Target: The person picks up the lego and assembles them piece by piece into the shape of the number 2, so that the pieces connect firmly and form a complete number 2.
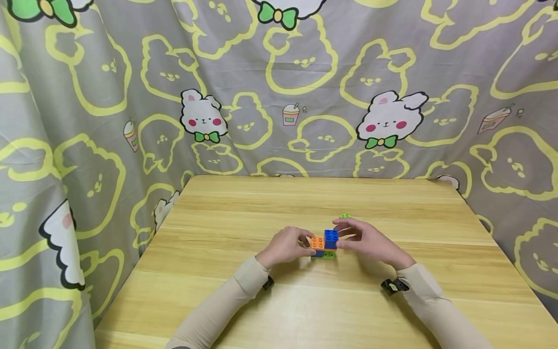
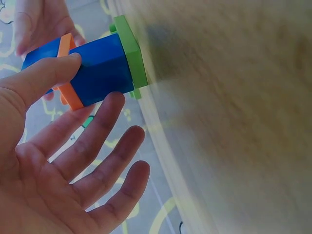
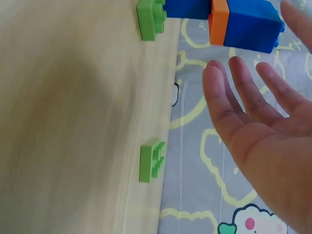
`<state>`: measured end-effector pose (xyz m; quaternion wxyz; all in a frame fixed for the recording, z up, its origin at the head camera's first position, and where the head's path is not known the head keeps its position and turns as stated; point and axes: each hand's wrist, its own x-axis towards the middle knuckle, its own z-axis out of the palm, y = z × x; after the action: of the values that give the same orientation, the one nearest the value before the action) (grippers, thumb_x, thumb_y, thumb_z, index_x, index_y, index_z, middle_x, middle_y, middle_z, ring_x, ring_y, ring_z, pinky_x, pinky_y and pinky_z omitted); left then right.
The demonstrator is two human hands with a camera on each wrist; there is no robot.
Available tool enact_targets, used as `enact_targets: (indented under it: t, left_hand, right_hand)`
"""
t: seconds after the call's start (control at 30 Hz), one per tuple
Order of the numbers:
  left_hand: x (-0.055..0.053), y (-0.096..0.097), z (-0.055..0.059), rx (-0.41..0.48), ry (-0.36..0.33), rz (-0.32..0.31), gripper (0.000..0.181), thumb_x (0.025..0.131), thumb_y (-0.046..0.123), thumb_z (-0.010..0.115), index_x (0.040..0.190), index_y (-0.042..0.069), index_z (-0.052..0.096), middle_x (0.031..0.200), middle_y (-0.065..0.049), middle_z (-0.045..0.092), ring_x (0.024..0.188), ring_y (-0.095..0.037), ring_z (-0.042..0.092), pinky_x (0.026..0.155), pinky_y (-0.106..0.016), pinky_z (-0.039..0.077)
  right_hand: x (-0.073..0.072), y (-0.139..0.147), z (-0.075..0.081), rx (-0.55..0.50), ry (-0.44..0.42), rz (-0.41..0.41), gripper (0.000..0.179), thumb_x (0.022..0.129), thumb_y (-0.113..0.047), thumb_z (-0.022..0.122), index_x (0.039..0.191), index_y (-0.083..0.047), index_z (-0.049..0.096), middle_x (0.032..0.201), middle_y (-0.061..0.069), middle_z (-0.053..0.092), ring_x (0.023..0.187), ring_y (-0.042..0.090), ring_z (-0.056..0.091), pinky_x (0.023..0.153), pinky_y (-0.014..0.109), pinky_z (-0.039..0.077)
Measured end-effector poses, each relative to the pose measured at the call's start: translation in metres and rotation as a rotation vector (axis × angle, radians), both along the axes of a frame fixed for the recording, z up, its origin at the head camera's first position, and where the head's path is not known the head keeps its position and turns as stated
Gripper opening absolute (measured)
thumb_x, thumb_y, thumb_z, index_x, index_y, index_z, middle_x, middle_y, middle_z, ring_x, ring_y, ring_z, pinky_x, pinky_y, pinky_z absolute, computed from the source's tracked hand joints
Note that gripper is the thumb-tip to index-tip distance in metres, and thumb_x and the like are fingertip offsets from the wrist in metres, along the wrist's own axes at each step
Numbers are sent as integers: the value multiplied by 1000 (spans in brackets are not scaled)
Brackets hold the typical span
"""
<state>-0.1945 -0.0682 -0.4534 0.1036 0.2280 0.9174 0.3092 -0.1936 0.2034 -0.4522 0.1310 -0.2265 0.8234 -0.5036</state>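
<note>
Head view, left fingers point(image 1: 306, 251) gripping studded blocks point(image 1: 322, 244), grained tabletop point(image 1: 244, 208)

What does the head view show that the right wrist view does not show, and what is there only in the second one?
Only the head view: the left hand, pinching the stack, and both sleeves. Only the right wrist view: the palm side of the right hand. Both share: the right hand, the stack, the loose green block, the table and the curtain.
</note>
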Motion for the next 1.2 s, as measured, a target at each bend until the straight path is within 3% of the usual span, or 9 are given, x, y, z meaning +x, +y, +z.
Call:
enact_targets:
  t: [0.2,0.37,0.63,0.93,1.2]
  left_hand:
    - [0,0,-1,-1,8,-5,42,85,32,85,122,14,76,90,6,76,77,-2,64,67,-21,49]
    - [0,0,0,-8,10,-5,43,85,33,85,123,15,75,92,5,76,78,-2,64,68,-21,49]
    - [-1,-1,0,-14,13,-10,43,86,33,84,124,16,75,93,3,77,79,-2,64,68,-21,49]
    - [-1,-1,-1,-13,4,-4,43,86,33,84,124,16,75,91,5,76,77,-2,63,67,-21,49]
    - [-1,0,-2,-10,7,-10,43,86,33,84,124,15,75,92,5,76,79,-1,64,68,-20,49]
  right_hand:
    - [-4,8,2,38,95,-93,51,97,-32,73,140,-9,58,126,16,67,116,28,64,96,32,53]
    - [-8,15,5,122,199,-167,49,96,-32,73,136,-6,61,121,17,69,110,27,66,91,38,57]
    - [-12,21,7,224,328,-221,46,93,-17,77,133,1,62,113,20,70,101,32,67,84,48,58]
    - [-15,25,-1,391,370,-198,46,96,-17,72,136,1,60,124,23,66,106,38,65,87,55,55]
    - [-17,26,-5,458,336,-189,49,98,-23,71,139,2,58,127,22,64,111,40,64,90,57,53]
